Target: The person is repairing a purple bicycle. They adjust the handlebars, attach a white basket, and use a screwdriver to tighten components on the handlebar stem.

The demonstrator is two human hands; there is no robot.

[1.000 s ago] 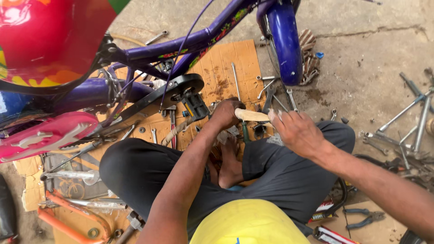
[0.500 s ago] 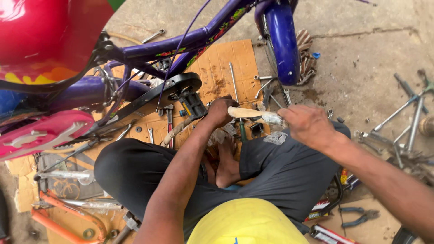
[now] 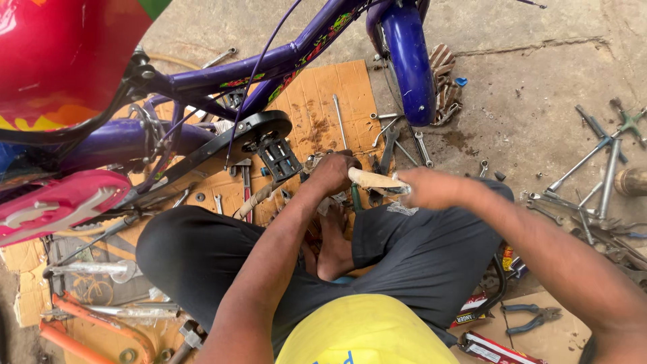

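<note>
Your right hand (image 3: 428, 189) is closed around one end of a pale wooden handle (image 3: 372, 180), and your left hand (image 3: 331, 172) is curled shut around its other end (whatever the handle carries there is hidden under your fist). Just beyond your left hand sits the black pedal (image 3: 278, 156) on its crank. Spanners (image 3: 391, 138) lie scattered on the cardboard (image 3: 337, 87) ahead of your knuckles. Farther off, the purple bicycle frame (image 3: 283, 57) and blue mudguard (image 3: 411, 61) stand above.
</note>
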